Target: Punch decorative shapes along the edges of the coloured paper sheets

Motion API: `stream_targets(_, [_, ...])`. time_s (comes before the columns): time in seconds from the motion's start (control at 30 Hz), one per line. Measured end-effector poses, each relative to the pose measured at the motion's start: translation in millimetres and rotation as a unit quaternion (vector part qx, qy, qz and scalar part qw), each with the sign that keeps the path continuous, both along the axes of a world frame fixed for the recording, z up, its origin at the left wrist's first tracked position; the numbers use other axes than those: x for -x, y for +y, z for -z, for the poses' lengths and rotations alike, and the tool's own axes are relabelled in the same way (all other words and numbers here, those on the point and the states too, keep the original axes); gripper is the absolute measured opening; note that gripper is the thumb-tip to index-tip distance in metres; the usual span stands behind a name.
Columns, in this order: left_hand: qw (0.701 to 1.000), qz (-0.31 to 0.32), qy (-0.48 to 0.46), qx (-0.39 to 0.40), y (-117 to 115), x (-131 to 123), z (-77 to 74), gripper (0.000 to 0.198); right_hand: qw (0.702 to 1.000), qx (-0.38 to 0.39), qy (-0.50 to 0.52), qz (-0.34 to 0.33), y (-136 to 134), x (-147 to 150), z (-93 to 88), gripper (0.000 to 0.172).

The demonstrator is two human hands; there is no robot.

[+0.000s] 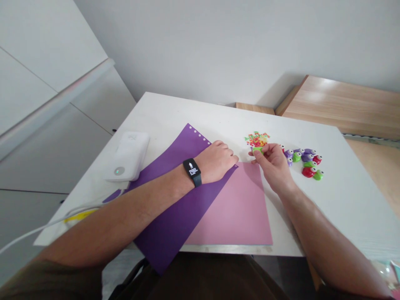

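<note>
A sheet of purple paper (pixel 184 208) lies aslant over a sheet of pink paper (pixel 237 208). Star-shaped holes run along its far edge, and a small hole shows by its right corner. My left hand (pixel 215 161), with a black watch on the wrist, rests on the purple paper near that edge, its fingers curled and partly hidden. Between the thumb and fingers of my right hand (pixel 275 166) is a small green craft punch (pixel 258 150), just past the pink sheet's far edge. Tiny coloured paper cutouts (pixel 256 138) are heaped right behind it.
Several red, green and purple craft punches (pixel 308 160) stand to the right on the white table (pixel 337 200). At the left lie a white power bank (pixel 129 154), a white cable (pixel 40 228) and something yellow (pixel 81 214). A wooden surface (pixel 343 100) adjoins at right.
</note>
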State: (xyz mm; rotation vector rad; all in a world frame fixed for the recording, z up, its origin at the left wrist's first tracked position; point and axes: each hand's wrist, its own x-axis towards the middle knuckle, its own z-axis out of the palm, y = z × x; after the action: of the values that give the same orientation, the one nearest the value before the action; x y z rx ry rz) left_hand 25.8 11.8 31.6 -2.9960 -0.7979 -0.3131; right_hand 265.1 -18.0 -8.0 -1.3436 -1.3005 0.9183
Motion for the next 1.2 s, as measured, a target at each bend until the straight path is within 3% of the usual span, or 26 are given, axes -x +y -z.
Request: stream_targets(1.2, [1.0,0.002,0.0,0.007,1.7,0.2,-2.0,0.018,0.999,0.011,-0.029,0.007,-0.5,0.8,-0.1,0.042])
